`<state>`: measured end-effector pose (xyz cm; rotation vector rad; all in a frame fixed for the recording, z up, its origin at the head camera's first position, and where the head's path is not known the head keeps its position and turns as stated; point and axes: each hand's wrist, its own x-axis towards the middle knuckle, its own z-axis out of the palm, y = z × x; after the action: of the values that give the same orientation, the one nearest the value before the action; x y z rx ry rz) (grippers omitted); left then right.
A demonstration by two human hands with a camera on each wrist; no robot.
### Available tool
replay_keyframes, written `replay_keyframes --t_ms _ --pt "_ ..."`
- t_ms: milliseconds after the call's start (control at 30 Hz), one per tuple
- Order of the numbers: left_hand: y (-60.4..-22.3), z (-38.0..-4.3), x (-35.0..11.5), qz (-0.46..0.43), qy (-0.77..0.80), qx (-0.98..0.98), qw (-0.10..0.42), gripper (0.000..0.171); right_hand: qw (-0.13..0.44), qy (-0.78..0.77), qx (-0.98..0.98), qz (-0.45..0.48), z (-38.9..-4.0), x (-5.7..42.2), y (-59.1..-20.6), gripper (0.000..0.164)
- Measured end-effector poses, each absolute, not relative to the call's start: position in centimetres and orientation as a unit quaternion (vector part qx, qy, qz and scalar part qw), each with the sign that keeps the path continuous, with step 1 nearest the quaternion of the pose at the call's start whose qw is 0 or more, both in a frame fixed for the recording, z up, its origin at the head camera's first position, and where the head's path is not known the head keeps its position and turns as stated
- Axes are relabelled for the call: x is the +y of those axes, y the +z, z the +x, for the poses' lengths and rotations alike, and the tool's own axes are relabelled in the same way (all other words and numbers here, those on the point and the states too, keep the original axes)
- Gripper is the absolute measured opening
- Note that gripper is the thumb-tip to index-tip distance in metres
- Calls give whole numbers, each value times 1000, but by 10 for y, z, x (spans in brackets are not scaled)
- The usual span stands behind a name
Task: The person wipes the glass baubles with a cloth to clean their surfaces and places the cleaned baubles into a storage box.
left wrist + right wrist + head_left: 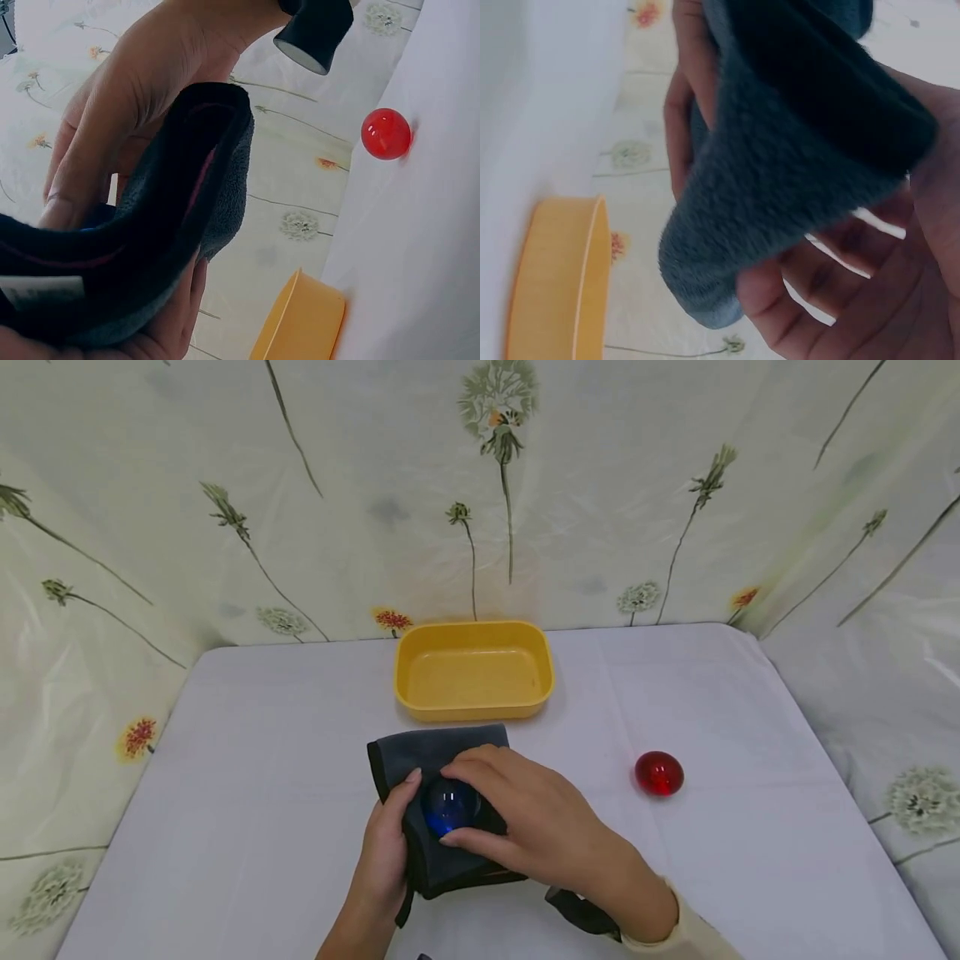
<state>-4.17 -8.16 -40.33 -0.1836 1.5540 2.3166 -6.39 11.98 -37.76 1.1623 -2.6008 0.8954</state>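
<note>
A glossy blue ball (448,814) lies against a folded dark grey-blue cloth (442,745) with black edging. My left hand (384,860) grips the cloth from its left side, thumb on top beside the ball. From the right, my right hand (555,814) pinches the ball between thumb and fingers. In the left wrist view the cloth (225,202) shows fuzzy outer fabric, a black rim and a white label (45,291); just a sliver of the ball shows behind it. The right wrist view has the cloth (750,195) covering the ball.
A glossy red ball (659,774) sits on the white-covered table (247,777), to the right of the hands. Behind the cloth stands a yellow rectangular tray (474,710). Flower-printed sheeting (585,510) rises at the back and both sides.
</note>
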Motion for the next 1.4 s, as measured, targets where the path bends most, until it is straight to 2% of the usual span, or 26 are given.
replay_keyframes --t_ms 167,367,500,700,1067,1167,1300,1400 --pt "-405 -42 -81 -61 818 545 175 57 101 296 -877 366 -65 115 -381 66" --pt "-405 -43 -81 -65 814 550 174 57 33 310 -873 376 -64 123 -379 76" --pt "-405 -43 -82 -68 817 547 171 57 7 311 -858 408 -65 128 -377 68" --pt "-406 -44 -82 -67 821 542 169 57 34 299 -867 397 -65 124 -380 60" --pt "-407 -44 -78 -74 819 541 179 59 124 274 -893 336 -66 108 -390 71" --pt "-408 -44 -78 -74 818 542 177 57 100 282 -889 346 -66 111 -389 76" --pt "-407 -45 -81 -78 813 551 173 56 34 303 -871 386 -67 122 -382 79" --pt "-406 -45 -83 -80 814 549 174 58 34 304 -856 416 -67 127 -379 72"
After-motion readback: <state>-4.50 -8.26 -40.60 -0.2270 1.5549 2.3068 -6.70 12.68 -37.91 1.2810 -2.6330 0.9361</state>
